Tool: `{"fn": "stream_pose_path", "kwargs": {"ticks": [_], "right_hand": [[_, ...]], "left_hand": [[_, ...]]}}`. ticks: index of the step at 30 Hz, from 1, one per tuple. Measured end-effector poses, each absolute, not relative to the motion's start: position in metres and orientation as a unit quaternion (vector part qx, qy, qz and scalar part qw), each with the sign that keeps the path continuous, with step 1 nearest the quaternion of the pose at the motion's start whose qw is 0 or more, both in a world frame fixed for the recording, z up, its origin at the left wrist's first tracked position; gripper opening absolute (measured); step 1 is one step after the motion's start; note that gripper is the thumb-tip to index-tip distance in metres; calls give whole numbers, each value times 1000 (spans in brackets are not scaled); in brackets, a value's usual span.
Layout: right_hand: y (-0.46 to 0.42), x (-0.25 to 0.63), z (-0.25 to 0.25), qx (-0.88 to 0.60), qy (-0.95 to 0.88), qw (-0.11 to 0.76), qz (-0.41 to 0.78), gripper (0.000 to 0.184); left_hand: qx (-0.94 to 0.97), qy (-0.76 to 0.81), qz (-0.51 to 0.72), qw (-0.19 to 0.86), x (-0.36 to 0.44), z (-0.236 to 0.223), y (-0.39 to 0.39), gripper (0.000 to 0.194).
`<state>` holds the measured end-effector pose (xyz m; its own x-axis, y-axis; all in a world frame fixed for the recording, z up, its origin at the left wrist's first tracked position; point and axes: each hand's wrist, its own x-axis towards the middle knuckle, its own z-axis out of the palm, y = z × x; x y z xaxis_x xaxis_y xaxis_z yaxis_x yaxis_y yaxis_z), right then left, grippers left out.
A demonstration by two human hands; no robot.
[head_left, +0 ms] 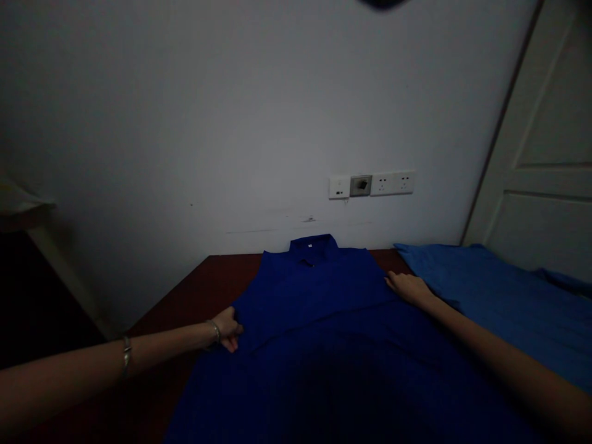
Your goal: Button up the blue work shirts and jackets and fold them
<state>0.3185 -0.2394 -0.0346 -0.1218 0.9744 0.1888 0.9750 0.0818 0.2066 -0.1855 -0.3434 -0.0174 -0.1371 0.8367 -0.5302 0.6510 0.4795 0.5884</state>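
A dark blue collared shirt (314,308) lies spread out, with its collar (314,245) at the far end near the wall and a small pale label inside. A wrinkle runs slantwise across its middle. At the shirt's left edge, my left hand (229,328) is closed with the cloth pinched in its fingers; two bands circle that wrist and forearm. On the opposite edge, below the shoulder, my right hand (409,287) has its fingers curled over the fabric. No sleeves show at the shoulders. Deep shadow covers the near part of the shirt.
Under the shirt is a dark red-brown tabletop (217,280), its back edge against the white wall (231,123). Lighter blue cloth (485,296) lies at the right. Wall sockets (371,185) sit above the table. A panelled door (546,148) stands at the far right.
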Motion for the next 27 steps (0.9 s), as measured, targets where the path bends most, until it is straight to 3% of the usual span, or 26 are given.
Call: {"fn": "stream_pose_path", "kwargs": {"ticks": [7, 16, 27], "right_hand": [[-267, 323, -24, -660, -742, -18, -117, 36], [-307, 338, -17, -651, -750, -32, -114, 34], [-323, 347, -19, -662, -743, -30, -90, 33]], "left_hand": [[517, 747, 116, 403, -181, -10, -353, 41], [555, 713, 113, 413, -186, -7, -365, 64], [598, 707, 113, 361, -180, 3, -369, 67]]}}
